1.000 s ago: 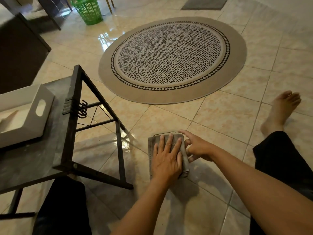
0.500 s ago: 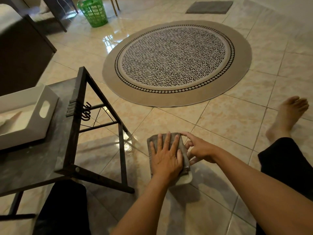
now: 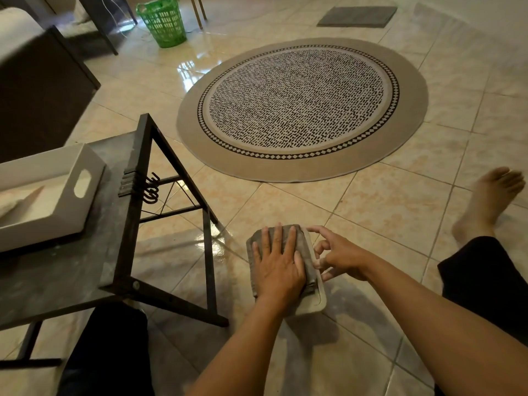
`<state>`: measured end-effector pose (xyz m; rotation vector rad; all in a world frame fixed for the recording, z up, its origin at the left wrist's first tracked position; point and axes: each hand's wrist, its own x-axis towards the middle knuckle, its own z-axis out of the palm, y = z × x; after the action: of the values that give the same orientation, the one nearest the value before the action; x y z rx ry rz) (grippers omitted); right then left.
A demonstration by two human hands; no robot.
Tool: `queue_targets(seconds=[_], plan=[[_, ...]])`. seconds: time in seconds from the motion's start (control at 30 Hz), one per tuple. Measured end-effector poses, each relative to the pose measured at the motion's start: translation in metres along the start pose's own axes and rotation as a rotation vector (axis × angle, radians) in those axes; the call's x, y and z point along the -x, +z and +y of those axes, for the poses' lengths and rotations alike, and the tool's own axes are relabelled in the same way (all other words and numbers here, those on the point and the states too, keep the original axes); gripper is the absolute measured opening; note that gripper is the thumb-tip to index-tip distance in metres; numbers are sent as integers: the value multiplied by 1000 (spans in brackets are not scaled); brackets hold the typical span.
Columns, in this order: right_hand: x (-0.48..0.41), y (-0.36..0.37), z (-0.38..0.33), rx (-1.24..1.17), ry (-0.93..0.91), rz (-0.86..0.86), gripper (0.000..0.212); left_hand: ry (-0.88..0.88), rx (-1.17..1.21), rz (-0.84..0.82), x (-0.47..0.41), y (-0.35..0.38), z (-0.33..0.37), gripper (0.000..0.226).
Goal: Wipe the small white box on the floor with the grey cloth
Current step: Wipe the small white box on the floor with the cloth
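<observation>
- Two hands on job: left hand flat, fingers spread, pressing grey cloth onto small white box; grips nothing.
- Right hand loosely curled, fingertips at box's R edge.
- Box on floor tile, beside black table.

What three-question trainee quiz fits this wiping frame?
1. True or false: the left hand lies flat on the grey cloth.
2. What do the right hand fingers touch: A) small white box, B) round rug, C) green basket?
3. Fill in: the white tray sits on the dark ____.
Key: 1 true; 2 A; 3 table.
</observation>
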<state>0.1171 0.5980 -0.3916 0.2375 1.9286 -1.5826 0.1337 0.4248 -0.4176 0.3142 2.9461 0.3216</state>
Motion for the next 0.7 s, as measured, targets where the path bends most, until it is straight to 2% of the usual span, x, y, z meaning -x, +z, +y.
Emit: queue_targets(seconds=[0.1, 0.33, 0.53, 0.7], plan=[[-1, -1, -1, -8, -2, 6, 86, -42, 4, -15, 16, 5, 2, 63], [2, 2, -1, 12, 2, 1, 90, 91, -42, -8, 1, 4, 12, 59], [1, 2, -3, -4, -4, 13, 87, -43, -22, -21, 17, 6, -3, 62], [1, 2, -6, 14, -2, 8, 88, 58, -34, -16, 25, 18, 14, 62]])
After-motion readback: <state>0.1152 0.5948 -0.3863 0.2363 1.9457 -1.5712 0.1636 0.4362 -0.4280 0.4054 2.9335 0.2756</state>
